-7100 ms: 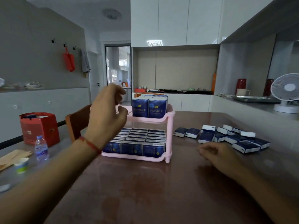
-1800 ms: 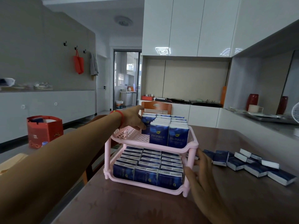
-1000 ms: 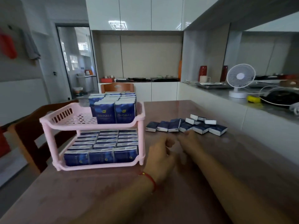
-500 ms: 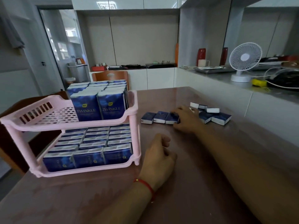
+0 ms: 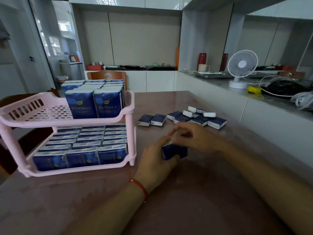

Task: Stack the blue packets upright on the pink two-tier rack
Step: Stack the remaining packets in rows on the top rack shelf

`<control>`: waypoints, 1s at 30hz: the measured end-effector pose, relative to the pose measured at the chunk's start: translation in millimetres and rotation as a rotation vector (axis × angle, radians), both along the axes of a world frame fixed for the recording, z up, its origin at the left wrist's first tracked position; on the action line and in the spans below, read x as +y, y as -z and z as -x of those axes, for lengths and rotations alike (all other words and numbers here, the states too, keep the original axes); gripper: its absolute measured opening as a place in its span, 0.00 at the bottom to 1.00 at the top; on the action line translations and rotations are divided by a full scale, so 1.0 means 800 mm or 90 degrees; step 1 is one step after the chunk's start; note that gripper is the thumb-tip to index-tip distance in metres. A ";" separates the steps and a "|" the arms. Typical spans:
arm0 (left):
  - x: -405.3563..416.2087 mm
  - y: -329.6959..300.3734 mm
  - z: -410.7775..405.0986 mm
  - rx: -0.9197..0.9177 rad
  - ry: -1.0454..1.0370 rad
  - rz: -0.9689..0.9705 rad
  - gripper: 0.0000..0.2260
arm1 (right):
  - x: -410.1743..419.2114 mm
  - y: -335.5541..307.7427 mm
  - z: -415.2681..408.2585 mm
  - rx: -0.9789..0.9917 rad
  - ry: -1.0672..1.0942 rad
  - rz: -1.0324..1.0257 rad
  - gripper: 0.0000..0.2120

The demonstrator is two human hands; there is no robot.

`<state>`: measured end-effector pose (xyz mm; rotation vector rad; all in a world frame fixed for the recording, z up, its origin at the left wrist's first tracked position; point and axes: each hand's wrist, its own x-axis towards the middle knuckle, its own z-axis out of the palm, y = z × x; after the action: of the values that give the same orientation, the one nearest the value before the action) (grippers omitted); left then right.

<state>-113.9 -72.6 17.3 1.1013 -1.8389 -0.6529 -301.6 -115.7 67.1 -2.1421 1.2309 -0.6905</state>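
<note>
Blue packets of tissue with white ends stand upright in rows on the pink plastic two-tier rack (image 5: 130, 136) at nine o'clock on our brown glossy table (image 5: 169, 200). The lower tier's packets (image 5: 84, 146) fill it from side to side. On the upper tier, the packets (image 5: 94, 99) occupy only the right half, and its slotted left half is bare.

At the table's centre we hold one loose blue packet (image 5: 174, 152) between both hands. Our left hand (image 5: 157, 160), with a red string bracelet (image 5: 138, 187) at the wrist, curls its fingers round the packet's left end. Our right hand (image 5: 194, 139) lies over the top of it with bent fingers; the blur keeps us from telling exactly how they grip.

At one o'clock, beyond our hands, a loose heap of flat blue packets (image 5: 184, 117) lies on the table. Further right, on the grey counter (image 5: 271, 99), stands a small white desk fan (image 5: 242, 68).
</note>
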 end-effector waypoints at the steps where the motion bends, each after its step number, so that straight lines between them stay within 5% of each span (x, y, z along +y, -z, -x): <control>1: -0.001 0.002 -0.001 0.020 -0.026 -0.010 0.22 | -0.012 0.004 0.001 -0.062 0.022 0.001 0.16; 4: -0.004 0.004 -0.002 0.098 -0.092 -0.045 0.18 | -0.065 0.021 -0.004 -0.104 0.150 0.066 0.16; 6: -0.005 0.005 0.000 0.120 -0.111 -0.044 0.16 | -0.103 0.034 -0.015 0.027 0.201 0.147 0.12; 9: -0.003 0.005 0.001 0.150 -0.122 -0.034 0.15 | -0.146 0.044 -0.045 0.160 0.136 0.148 0.24; 13: -0.002 0.006 -0.001 0.172 -0.109 -0.053 0.15 | -0.178 0.057 -0.069 0.385 0.140 0.199 0.26; 20: 0.000 0.001 -0.003 0.204 -0.088 -0.067 0.17 | -0.106 0.049 -0.036 0.431 0.145 0.232 0.30; 23: 0.000 -0.002 -0.004 0.206 -0.076 -0.075 0.16 | -0.063 0.049 -0.027 0.351 0.200 0.244 0.19; 26: 0.001 -0.001 -0.005 0.204 -0.083 -0.067 0.16 | -0.026 0.048 -0.015 0.247 0.259 0.227 0.19; 28: 0.002 0.002 -0.006 0.195 -0.100 -0.054 0.16 | -0.007 0.039 -0.005 0.085 0.317 0.174 0.19; 30: 0.000 0.007 -0.006 0.199 -0.115 -0.045 0.16 | 0.002 0.025 0.003 -0.214 0.343 0.044 0.14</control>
<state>-109.4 -72.2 11.8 1.1262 -1.4429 -0.7428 -304.1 -114.3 47.1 -1.6478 1.6145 -1.2750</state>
